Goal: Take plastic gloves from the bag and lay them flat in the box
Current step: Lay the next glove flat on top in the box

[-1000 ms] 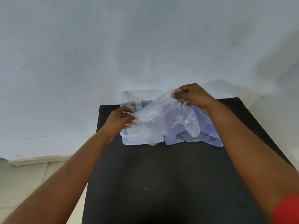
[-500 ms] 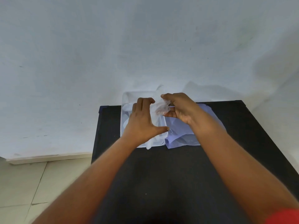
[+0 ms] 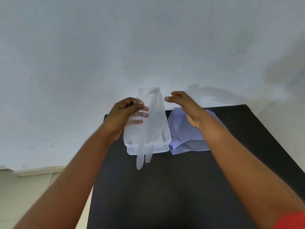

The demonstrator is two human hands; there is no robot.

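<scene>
My left hand (image 3: 123,114) pinches a clear plastic glove (image 3: 153,123) near its cuff and holds it up above the clear plastic box (image 3: 165,147). The glove hangs down with its fingers past the box's near edge. My right hand (image 3: 183,104) hovers just right of the glove with fingers apart, holding nothing. The pale blue bag (image 3: 186,139) lies flat on the black table to the right of the box, partly behind my right wrist.
The black table (image 3: 165,192) stands against a pale wall (image 3: 148,47). Its left edge runs close to the box, with tiled floor (image 3: 24,195) below. A red sleeve (image 3: 292,220) shows at the lower right corner.
Both hands rose from the box. My right hand let go of the glove, and my left hand now holds it hanging upright over the box.
</scene>
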